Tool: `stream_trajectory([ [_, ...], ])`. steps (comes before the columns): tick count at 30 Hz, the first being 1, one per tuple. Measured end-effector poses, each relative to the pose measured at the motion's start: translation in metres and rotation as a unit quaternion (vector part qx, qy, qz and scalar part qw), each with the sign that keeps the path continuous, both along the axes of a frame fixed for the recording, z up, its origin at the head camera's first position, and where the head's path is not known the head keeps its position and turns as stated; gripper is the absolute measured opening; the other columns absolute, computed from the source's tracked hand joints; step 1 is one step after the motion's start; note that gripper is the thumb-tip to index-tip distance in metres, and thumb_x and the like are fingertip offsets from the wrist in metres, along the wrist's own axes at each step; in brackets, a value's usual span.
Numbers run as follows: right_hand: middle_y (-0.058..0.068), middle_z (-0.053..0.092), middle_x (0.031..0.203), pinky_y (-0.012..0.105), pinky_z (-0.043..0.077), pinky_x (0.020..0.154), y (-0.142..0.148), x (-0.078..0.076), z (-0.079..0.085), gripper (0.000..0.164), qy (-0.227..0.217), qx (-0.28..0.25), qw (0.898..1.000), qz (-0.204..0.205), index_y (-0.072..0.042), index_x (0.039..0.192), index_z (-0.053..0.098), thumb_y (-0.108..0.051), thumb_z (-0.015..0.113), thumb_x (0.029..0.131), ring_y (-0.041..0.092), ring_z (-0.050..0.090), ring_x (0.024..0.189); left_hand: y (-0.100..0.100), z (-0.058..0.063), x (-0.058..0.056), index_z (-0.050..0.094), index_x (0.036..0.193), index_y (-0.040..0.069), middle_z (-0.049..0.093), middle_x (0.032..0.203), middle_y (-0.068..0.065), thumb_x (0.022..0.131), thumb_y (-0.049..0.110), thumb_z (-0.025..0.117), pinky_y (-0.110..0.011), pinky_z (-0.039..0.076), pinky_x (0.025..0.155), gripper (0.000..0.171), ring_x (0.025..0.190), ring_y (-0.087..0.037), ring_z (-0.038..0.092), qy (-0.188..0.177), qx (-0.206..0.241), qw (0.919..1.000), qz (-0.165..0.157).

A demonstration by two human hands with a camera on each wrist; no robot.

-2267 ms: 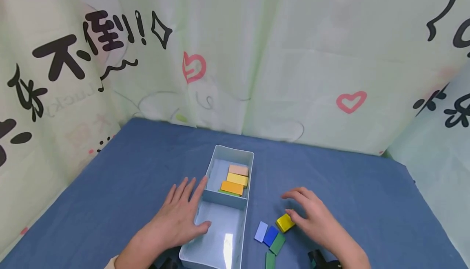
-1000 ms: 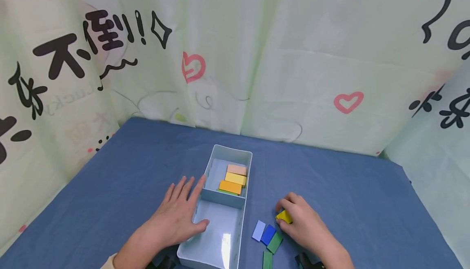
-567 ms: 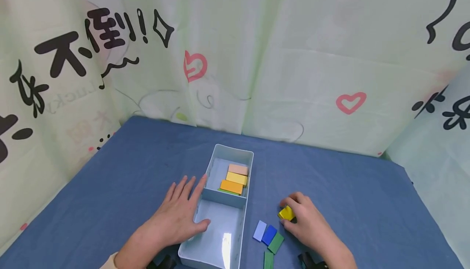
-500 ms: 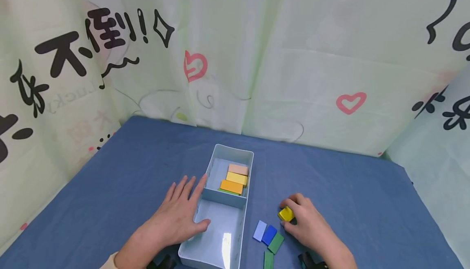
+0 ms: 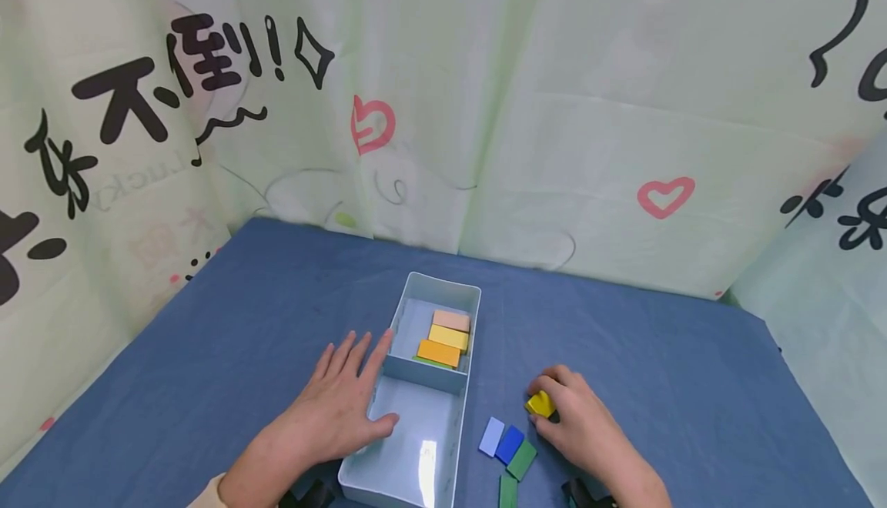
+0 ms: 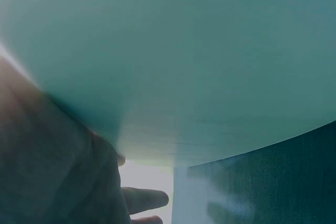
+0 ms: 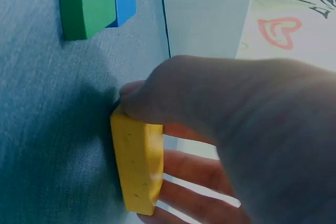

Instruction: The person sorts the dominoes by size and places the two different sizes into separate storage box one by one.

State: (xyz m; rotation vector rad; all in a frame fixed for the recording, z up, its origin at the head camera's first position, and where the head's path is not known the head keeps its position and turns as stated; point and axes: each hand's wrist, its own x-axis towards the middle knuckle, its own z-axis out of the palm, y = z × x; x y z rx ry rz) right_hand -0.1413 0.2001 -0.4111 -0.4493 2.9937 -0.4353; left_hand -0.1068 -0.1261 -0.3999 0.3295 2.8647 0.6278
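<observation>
- Head view: the right hand (image 5: 577, 408) pinches a yellow block (image 5: 540, 405) out on the blue cloth (image 5: 624, 339), to the right of a two-part box (image 5: 423, 408).
- Right wrist view shows the grip best: the thumb (image 7: 137, 98) presses one end of the yellow block, and the fingers (image 7: 191, 167) curl along its far side. It is hard to tell whether the block sits on the cloth or is a tiny bit up.
- The left hand (image 5: 339, 416) holds nothing. Its fingers are straight and spread over the box's left edge, with the thumb out over the near part. I cannot tell how hard it presses, if at all.
- Left wrist view is mostly a pale wall, likely the box's side, so it helps little.
- By the yellow block lie a light blue block (image 5: 491, 437), a blue block (image 5: 509, 444) and a green block (image 5: 522, 459) in a slanted row. Another green block (image 5: 508, 492) is just below them.
- The far part of the box has a pink block (image 5: 451, 321), a pale yellow block (image 5: 448, 337) and an orange block (image 5: 439, 352), with a strip of green (image 5: 433, 362) peeking out under the orange one.
- My guess at the step: getting hold of the yellow block.
- The next move seems to call for a snug pinch and keeping clear of the green block close by.
</observation>
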Motion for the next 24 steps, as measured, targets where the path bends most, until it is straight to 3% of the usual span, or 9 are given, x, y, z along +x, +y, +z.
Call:
stream_trajectory([
  [14,-0.002,0.061,0.110,0.041,0.051,0.087,-0.016,-0.004,0.009,0.022,0.044,-0.019,0.999,0.018,-0.020,0.098,0.069,-0.012,0.079,0.080,0.020,0.053,0.104,0.000,-0.001,-0.001,0.011,0.161,0.023,0.022,0.163,-0.018,0.087,0.050,0.068,-0.062,0.010,0.121,0.097,0.153,-0.040,0.012,0.005,0.005,1.0000,0.004],
  [24,-0.002,0.062,0.108,0.039,0.053,0.085,-0.027,-0.012,0.023,0.023,0.100,-0.021,0.992,0.068,-0.017,0.098,0.071,-0.011,0.081,0.078,0.020,0.055,0.102,-0.001,-0.002,-0.001,0.010,0.161,0.024,0.022,0.163,-0.018,0.087,0.049,0.068,-0.062,0.010,0.121,0.097,0.153,-0.041,0.012,0.005,0.009,0.9999,0.001],
])
